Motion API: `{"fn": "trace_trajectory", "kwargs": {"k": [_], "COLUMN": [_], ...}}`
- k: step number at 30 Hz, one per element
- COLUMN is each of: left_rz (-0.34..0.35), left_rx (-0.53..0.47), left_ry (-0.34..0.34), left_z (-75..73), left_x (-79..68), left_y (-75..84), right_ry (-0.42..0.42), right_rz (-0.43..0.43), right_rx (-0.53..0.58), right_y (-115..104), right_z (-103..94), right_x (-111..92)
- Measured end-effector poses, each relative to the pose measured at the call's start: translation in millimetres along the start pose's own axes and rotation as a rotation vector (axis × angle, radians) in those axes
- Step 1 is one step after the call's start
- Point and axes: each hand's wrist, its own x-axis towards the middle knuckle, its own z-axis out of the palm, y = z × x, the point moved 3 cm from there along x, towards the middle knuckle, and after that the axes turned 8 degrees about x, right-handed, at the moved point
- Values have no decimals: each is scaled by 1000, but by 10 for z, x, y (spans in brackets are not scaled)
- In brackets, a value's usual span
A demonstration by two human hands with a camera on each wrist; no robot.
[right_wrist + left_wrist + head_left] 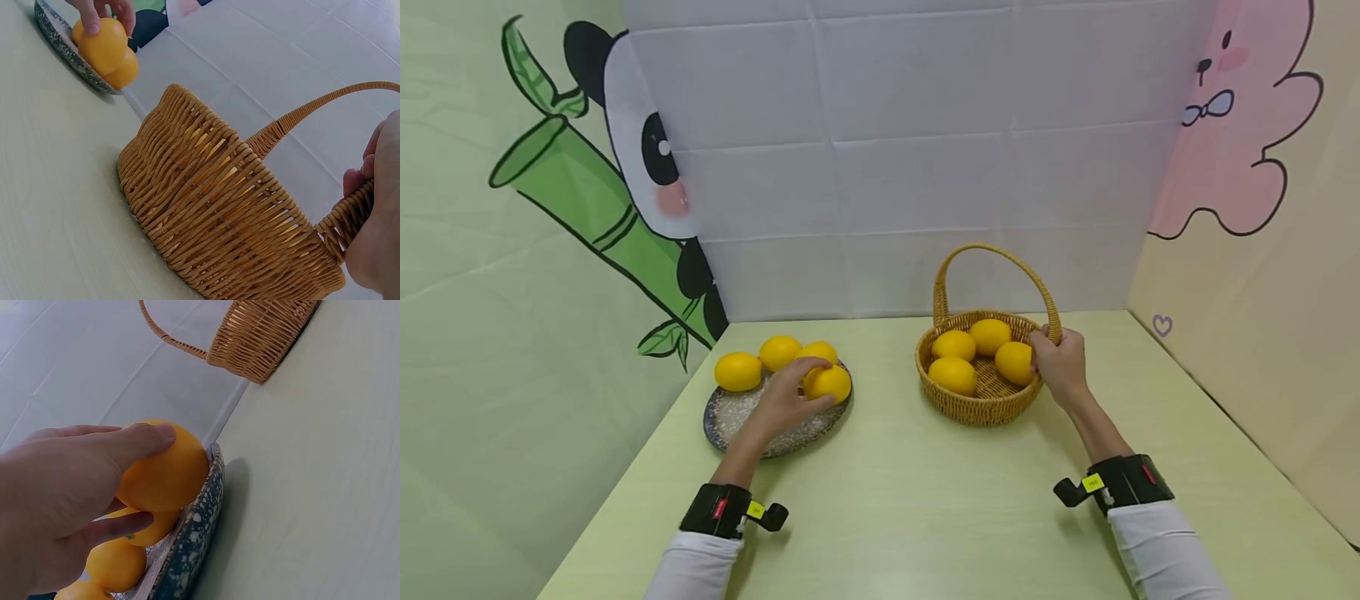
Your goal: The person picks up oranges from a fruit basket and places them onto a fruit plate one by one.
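Note:
My left hand (786, 403) holds an orange (827, 384) over the right part of a speckled plate with a dark blue rim (718, 432). In the left wrist view the fingers (150, 439) curve over the top of this orange (169, 472), close above the plate's rim. Three more oranges are at the back of the plate, among them a left one (738, 372). My right hand (1062, 363) grips the base of the handle of a wicker basket (977, 410) at its right side. Several oranges, such as a front one (952, 376), lie inside the basket.
Both plate and basket stand on a pale table (887, 500), apart from each other. Behind them rises a white cloth wall (880, 192). Side panels bear a panda (643, 167) on the left and a pink bear (1240, 142) on the right.

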Motion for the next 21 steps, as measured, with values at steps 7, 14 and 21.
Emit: {"fn": "trace_trajectory", "kwargs": {"k": [7, 14, 21], "left_rz": [-32, -39, -49], "left_rx": [2, -8, -28], "left_ry": [-4, 5, 11], "left_z": [-14, 30, 31], "left_x": [-44, -55, -60], "left_y": [6, -49, -69], "right_ry": [0, 24, 19], "right_rz": [9, 26, 1], "right_rx": [20, 17, 27], "right_y": [122, 315, 324], "right_z": [-39, -94, -100], "right_x": [50, 113, 123]}}
